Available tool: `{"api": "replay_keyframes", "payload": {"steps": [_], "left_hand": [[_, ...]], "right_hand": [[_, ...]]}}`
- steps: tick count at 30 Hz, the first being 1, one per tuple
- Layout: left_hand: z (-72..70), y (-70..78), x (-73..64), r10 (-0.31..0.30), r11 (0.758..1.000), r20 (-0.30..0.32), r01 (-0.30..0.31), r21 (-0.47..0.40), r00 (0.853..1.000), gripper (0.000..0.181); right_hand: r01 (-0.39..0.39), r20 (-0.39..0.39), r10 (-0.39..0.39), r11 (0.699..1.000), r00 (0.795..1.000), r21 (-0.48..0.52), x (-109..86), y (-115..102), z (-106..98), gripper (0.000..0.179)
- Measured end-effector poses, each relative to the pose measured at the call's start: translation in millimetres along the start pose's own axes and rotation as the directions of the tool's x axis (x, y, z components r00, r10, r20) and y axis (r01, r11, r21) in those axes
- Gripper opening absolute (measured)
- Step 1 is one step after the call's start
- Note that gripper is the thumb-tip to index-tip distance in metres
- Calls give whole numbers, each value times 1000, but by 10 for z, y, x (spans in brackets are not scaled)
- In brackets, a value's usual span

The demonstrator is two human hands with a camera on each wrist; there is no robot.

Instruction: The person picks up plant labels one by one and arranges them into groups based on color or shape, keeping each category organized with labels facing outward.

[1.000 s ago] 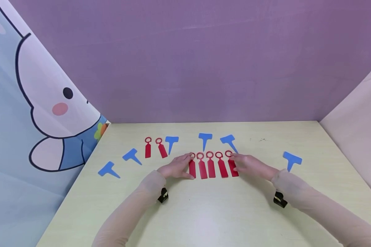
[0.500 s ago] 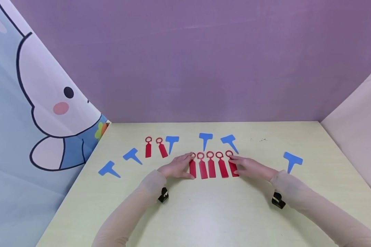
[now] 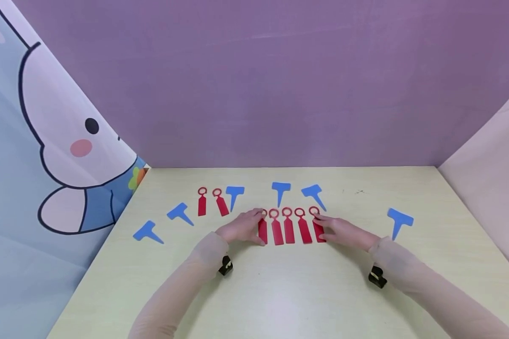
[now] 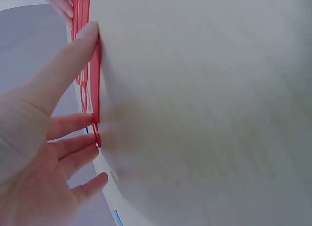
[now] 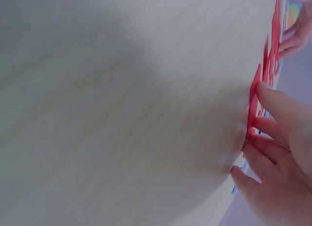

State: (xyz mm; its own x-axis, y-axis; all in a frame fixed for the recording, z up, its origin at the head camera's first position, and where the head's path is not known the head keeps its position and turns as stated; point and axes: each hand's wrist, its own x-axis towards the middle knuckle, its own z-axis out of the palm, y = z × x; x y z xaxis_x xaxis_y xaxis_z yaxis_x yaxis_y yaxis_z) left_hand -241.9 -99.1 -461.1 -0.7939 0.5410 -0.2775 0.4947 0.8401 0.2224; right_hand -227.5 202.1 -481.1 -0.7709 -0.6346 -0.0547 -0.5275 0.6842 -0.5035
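Several flat red tags with ring ends lie side by side in a row mid-table, rings toward the back. My left hand [image 3: 242, 227] rests at the row's left end, thumb at the bottom of the leftmost red tag [image 3: 262, 233] and fingertips by its ring. In the left wrist view the thumb lies stretched along that tag [image 4: 96, 89]. At the other end, my right hand [image 3: 344, 231] touches the rightmost red tag [image 3: 317, 230], fingertips over its ring and thumb near its lower end. The right wrist view shows the thumb against this tag [image 5: 253, 104], fingers loosely extended.
Behind the row lie blue T-shaped tags, one [image 3: 281, 187] at centre and another [image 3: 313, 192] to its right. Two more red tags, including one [image 3: 201, 206], lie back left. A blue T-shaped tag [image 3: 400, 218] sits far right. A purple backdrop [image 3: 280, 84] borders the table.
My right hand and forearm have shifted slightly left, its fingers now further over the rightmost tag. My left hand and the row stay nearly as they were.
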Motion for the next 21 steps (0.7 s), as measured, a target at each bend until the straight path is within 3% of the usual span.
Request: {"api": "replay_keyframes", "payload": {"steps": [9, 14, 16, 21], "left_hand": [[-34, 66, 14, -42, 999, -12, 42, -13, 999, 87], [-47, 60, 8, -34, 999, -30, 33, -33, 999, 85], [-54, 39, 4, -27, 998, -47, 25, -55, 999, 80], [-95, -61, -35, -78, 984, -89, 63, -167, 993, 63]], "right_hand": [[14, 3, -14, 1000, 1000, 25, -2, 0, -20, 52], [12, 1, -12, 999, 1000, 33, -4, 5, -19, 53], [7, 1, -7, 999, 1000, 40, -3, 9, -18, 53], [6, 1, -6, 999, 1000, 50, 5, 18, -16, 53]]}}
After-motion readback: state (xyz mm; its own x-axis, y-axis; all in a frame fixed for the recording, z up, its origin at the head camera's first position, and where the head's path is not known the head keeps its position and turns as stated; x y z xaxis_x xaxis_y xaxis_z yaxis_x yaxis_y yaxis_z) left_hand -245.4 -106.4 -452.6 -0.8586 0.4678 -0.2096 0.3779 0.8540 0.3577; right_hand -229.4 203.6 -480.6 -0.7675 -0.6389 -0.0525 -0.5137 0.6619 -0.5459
